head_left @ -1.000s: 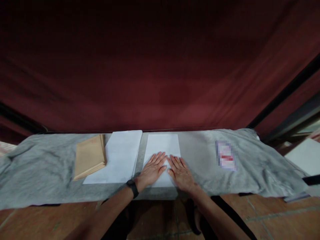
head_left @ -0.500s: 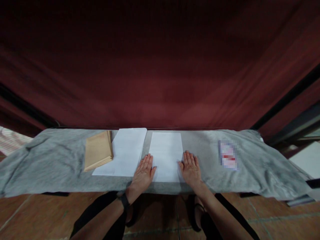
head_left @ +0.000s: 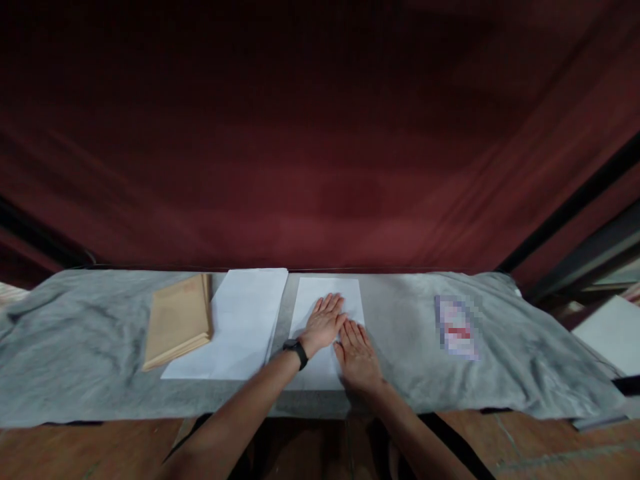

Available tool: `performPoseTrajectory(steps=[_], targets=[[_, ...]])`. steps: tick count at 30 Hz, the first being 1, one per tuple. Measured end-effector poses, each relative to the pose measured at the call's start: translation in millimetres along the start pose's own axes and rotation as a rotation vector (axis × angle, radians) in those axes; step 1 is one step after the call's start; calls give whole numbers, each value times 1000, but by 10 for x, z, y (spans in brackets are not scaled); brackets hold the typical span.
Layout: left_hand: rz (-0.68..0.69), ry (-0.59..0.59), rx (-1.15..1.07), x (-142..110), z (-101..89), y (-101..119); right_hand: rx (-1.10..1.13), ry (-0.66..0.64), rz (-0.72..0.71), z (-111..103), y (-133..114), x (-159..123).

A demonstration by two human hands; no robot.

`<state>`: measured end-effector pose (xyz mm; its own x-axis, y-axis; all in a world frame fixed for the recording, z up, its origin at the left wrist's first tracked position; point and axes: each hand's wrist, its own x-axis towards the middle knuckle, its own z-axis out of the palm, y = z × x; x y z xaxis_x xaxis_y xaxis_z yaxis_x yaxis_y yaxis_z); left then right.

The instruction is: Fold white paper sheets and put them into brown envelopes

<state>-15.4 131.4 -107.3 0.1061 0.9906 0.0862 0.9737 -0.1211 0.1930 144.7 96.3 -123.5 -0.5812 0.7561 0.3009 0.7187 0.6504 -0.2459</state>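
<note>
A white sheet of paper [head_left: 313,370] lies upright-wise in front of me on the grey cloth. My left hand [head_left: 326,320] rests palm down on its middle, fingers stretched out, with a dark watch [head_left: 296,352] on the wrist. Close beside it, my right hand [head_left: 357,353] lies flat over the paper's right edge, its fingers extended toward my left hand. The fingers of the two hands nearly meet. Neither hand grips anything.
Left of the sheet lie more white papers [head_left: 245,320], partly under a stack of brown envelopes [head_left: 177,317]. A blurred pink-purple packet [head_left: 456,327] is on the right. Grey cloth [head_left: 400,373] covers the table; a red curtain [head_left: 320,167] hangs behind.
My left hand has moved right from the sheet's left edge onto its middle. My right hand has shifted slightly left onto the paper. The view has tilted a little.
</note>
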Motion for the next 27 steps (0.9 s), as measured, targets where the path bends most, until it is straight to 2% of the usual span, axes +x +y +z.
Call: performPoseTrajectory(steps=[6,10,15,20,27], targets=[[95,14,19,461,119,-72,-3,15,37,-10,-35,8],[181,0,20,761,129,-98,-10,29,23,-2,-35,-1],[217,-9,-7,980,119,-133,-11,30,12,5,-18,-2],[309,-53,-49,882,108,-192,4,25,2,-19,-19,-1],[400,-98,-54,434,8,-264,25,10,44,44,-11,0]])
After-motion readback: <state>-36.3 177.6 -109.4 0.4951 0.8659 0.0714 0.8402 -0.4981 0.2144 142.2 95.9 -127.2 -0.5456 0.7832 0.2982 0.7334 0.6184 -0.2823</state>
